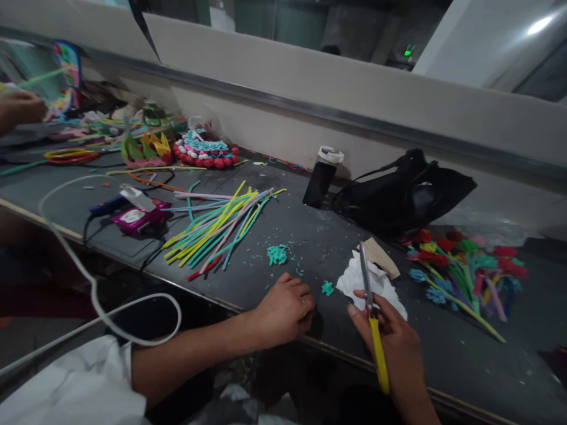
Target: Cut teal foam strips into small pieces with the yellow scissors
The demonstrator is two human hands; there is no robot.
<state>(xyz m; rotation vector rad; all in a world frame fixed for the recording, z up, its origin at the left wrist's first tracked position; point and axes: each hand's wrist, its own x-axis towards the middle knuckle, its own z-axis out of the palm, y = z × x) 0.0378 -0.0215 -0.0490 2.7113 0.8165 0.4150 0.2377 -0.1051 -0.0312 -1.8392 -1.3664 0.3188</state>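
Note:
My right hand (pixel 392 336) grips a pair of scissors (pixel 367 277) with yellow handles, its blades pointing away from me over a crumpled white tissue (pixel 376 276). My left hand (pixel 286 310) rests at the table's front edge with its fingers curled in; whatever they may hold is hidden. Just beyond it lies a small pile of green cut pieces (pixel 277 254), with loose bits scattered around. A smaller green cluster (pixel 327 288) sits between my two hands. To the left, a bundle of fuzzy pipe cleaners (pixel 221 230) in yellow, green, pink and blue is spread out.
Behind stand a dark bottle with a white lid (pixel 321 177) and a black bag (pixel 403 195). Pipe-cleaner flowers (pixel 469 271) lie at the right. A magenta device (pixel 137 217) and a white cable (pixel 95 289) are on the left, near another person's hand (pixel 20 109).

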